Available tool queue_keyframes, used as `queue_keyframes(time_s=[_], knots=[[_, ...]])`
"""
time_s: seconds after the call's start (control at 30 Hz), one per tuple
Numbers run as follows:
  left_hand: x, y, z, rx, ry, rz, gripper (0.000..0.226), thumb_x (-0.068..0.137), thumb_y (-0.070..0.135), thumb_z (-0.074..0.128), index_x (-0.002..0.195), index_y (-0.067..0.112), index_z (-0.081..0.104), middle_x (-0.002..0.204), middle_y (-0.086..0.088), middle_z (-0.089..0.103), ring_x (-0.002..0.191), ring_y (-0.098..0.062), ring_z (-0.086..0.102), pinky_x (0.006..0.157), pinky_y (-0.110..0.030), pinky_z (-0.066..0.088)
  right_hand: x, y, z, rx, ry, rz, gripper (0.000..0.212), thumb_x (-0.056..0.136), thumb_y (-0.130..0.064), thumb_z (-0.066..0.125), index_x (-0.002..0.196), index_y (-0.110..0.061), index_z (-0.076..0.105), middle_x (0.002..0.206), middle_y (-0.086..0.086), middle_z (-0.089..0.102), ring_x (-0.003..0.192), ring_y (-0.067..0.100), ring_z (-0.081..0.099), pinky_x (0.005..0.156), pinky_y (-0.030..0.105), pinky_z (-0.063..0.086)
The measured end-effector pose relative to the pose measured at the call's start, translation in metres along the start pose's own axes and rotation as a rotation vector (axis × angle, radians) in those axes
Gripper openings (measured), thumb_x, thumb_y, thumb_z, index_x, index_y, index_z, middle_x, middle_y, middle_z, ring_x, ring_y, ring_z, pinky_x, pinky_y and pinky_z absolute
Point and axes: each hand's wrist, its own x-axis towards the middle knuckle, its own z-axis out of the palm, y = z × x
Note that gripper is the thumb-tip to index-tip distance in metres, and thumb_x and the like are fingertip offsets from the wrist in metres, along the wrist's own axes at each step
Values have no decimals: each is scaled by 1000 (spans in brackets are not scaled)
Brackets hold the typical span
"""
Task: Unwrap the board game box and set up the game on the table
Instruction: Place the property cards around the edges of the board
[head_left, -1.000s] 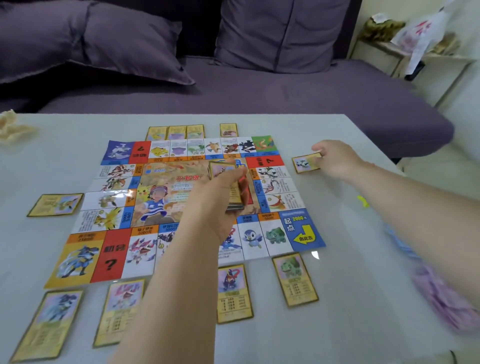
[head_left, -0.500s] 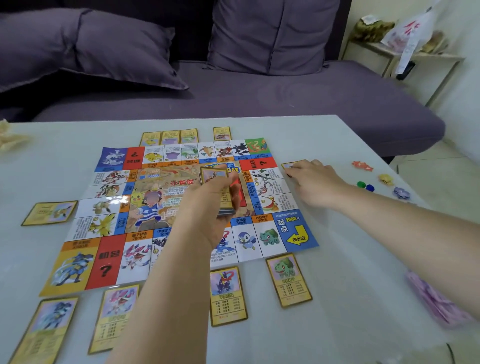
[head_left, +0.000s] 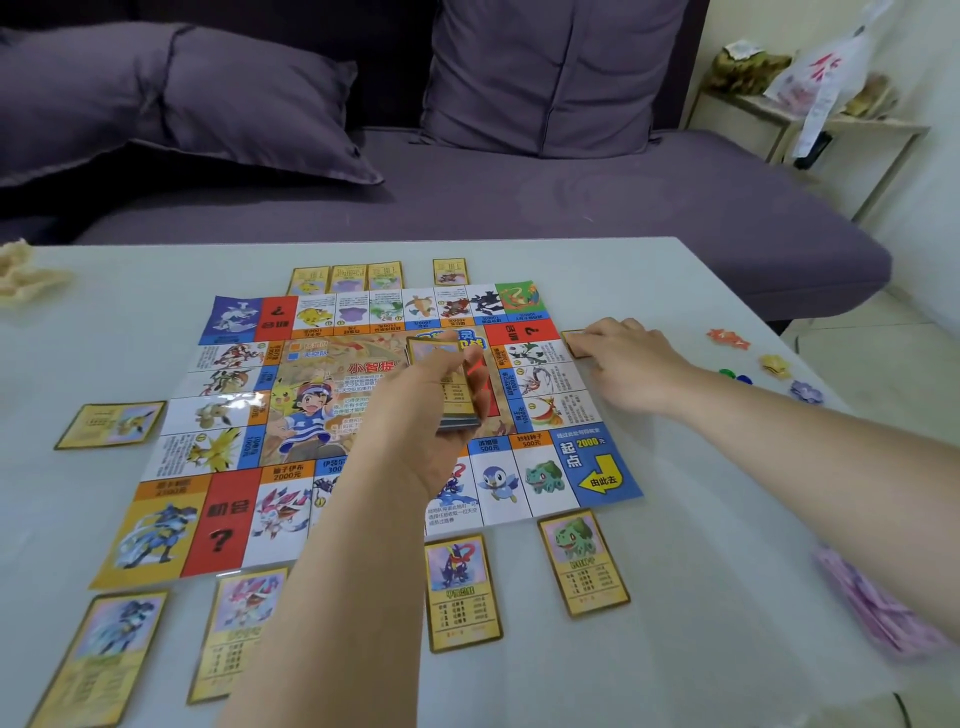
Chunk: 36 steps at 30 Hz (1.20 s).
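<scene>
Laying cards out around the board (head_left: 374, 415) is the step in hand, by judgement; the unwrapping looks done and no box is in view.

- Item, board: unfolded flat in the middle of the surface (head_left: 675, 649).
- Item, left hand (head_left: 415, 421): raised over the board's centre, fingers curled round a deck of cards (head_left: 460, 387).
- Item, right hand (head_left: 628, 364): palm down at centre right of the frame, fingers fairly straight on a single card (head_left: 571, 340) just beside the board's right edge.
- Item, laid cards (head_left: 462, 592): four along the top edge, one at the left, at least four along the bottom.
- Item, tokens (head_left: 730, 340): small coloured pieces at the right, apart from the board.
- Item, paper money (head_left: 883, 608): pink stack at lower right, blurred.

Next move, judged: let go of the single card squared to its space, then draw another from the deck for the next space down the right edge.
</scene>
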Motion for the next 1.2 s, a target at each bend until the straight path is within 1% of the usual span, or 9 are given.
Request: queue_keyframes(time_s=[0.2,0.27,0.37,0.47,0.6,0.77,0.93,1.07,1.2], knots=[[-14,2,-5,-116,-68,-79,22,93,-5,32,102,2,51,89,-17,64,79,-22,63,69,-36,53,-21,-12,-25,266,230,45,51,97,-11,38,147,-19,31,149,4,33,134,24,31,108,40,29],[-20,-1,-7,-50,-122,-87,31,94,-9,31,116,0,50,99,-18,66,84,-22,66,74,-37,55,-38,-28,-35,537,242,21,45,98,-11,38,143,-18,39,144,1,41,126,15,41,96,24,41],[-32,-8,-10,101,-186,-57,32,94,-9,39,120,1,54,108,-18,68,90,-24,68,80,-36,57,-71,-58,-37,932,142,9,34,100,-18,41,131,-18,54,124,-9,57,107,2,51,71,2,35],[-44,-13,-12,215,-201,-3,22,91,-6,49,106,4,61,104,-19,69,93,-30,66,87,-40,53,-96,-75,-27,1172,108,40,21,97,-25,49,107,-19,66,90,-12,66,83,2,60,73,17,42],[-63,-20,-13,374,-285,38,18,89,-4,54,94,10,65,85,-10,70,76,-21,67,65,-26,56,-115,-82,-15,1435,66,165,15,87,-29,64,88,-15,63,67,-7,63,65,9,60,68,28,45],[-77,-26,-16,500,-288,69,22,87,-4,59,104,8,64,102,-18,69,84,-24,67,74,-30,55,-128,-84,-5,1384,134,186,22,77,-28,75,81,-10,64,77,5,67,72,15,63,67,29,50],[-74,-25,-23,678,-190,71,18,84,7,67,102,12,64,96,-14,72,93,-32,68,88,-46,53,-126,-87,-1,1298,110,163,19,80,-26,73,69,-15,63,81,10,70,69,14,60,68,28,50],[-69,-17,-28,646,-163,20,9,87,9,64,95,13,62,88,-9,72,80,-23,69,78,-37,57,-118,-87,-3,1295,67,149,16,85,-23,69,72,-15,65,79,3,69,70,11,61,69,26,49],[-64,-9,-34,671,-84,18,16,85,10,67,97,12,59,95,-11,69,88,-26,68,79,-38,57,-111,-89,-2,1314,6,123,16,87,-25,66,72,-20,67,73,-6,70,68,6,62,69,24,49]])
